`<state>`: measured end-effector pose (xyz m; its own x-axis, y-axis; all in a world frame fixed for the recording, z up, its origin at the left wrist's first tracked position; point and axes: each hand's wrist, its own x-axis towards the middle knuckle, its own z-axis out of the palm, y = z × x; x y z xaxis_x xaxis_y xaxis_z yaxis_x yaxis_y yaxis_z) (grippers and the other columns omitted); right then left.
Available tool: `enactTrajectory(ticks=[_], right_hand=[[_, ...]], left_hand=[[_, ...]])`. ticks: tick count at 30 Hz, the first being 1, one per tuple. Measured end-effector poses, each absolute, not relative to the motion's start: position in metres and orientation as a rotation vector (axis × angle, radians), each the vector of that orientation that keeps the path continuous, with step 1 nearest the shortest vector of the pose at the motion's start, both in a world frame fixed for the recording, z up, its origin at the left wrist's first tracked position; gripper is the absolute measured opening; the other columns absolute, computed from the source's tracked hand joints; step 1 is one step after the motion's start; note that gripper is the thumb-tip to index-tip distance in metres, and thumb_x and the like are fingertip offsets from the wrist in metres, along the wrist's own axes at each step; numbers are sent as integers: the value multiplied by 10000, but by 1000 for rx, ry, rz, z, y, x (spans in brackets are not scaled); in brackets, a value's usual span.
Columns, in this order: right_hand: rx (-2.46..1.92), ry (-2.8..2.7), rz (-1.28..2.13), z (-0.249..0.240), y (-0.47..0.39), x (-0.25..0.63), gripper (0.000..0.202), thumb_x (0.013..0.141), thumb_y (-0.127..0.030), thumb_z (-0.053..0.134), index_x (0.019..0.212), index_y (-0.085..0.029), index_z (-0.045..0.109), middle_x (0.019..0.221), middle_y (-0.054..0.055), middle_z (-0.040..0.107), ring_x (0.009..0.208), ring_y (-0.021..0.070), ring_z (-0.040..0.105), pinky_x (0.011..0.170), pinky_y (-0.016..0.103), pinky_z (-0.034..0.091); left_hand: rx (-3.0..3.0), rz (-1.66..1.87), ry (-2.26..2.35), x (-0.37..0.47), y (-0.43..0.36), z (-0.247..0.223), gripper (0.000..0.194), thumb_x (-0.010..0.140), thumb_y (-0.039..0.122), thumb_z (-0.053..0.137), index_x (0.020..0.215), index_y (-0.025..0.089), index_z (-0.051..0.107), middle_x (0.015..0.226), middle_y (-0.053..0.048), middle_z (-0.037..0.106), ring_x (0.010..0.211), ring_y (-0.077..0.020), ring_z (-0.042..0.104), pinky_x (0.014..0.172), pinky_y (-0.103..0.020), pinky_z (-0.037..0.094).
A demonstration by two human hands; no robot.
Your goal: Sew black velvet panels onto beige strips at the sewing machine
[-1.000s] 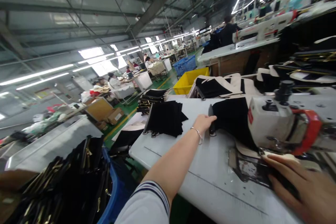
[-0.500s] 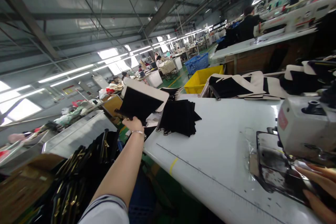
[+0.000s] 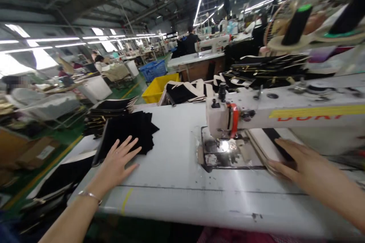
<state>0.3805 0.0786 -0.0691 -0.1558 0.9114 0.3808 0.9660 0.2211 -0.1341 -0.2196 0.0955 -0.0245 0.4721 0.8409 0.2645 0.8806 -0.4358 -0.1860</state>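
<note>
Worktable [image 3: 173, 140]: sewing machine [image 3: 262, 100] mounted at right; stack of fabric pieces [image 3: 131, 125] at left end, left hand [image 3: 121, 163] at its near side. Under the machine's arm: further pieces [image 3: 258, 140], right hand [image 3: 302, 161] upon them. Beyond the far edge: tub [image 3: 158, 88]; crate [image 3: 154, 70] behind that. Farther back, right of the crate: another sewing table [image 3: 182, 60]. Floor, far left: carton [image 3: 41, 153].

Solid black fabric stack [image 3: 128, 129]; cream panels [image 3: 261, 140] with a black stripe; white tabletop [image 3: 173, 144]; white sewing machine [image 3: 258, 100] with orange-red guard [image 3: 234, 119], yellow strip [image 3: 316, 112], red lettering; yellow bin [image 3: 161, 87]; blue basket [image 3: 154, 70].
</note>
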Motion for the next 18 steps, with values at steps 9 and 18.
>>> enactTrajectory(ticks=[9,18], right_hand=[[-1932,-2268,-385,-64,77,372,700,887,-664,386,1365,-158,463,1202,169,597,1079,346,565,876,476,459],[-2033,-2304,-549,-55,73,344,495,921,-297,417,1360,-69,433,900,169,646,731,295,647,625,403,484]], left_hand=[[-2833,-366,-1099,-39,94,-39,371,943,257,518,1310,217,546,1358,-68,560,1355,-234,417,1169,-511,292],[-3079,-548,-1143,16,72,-64,360,921,232,560,1281,213,563,1362,-72,551,1335,-218,435,1169,-489,317]])
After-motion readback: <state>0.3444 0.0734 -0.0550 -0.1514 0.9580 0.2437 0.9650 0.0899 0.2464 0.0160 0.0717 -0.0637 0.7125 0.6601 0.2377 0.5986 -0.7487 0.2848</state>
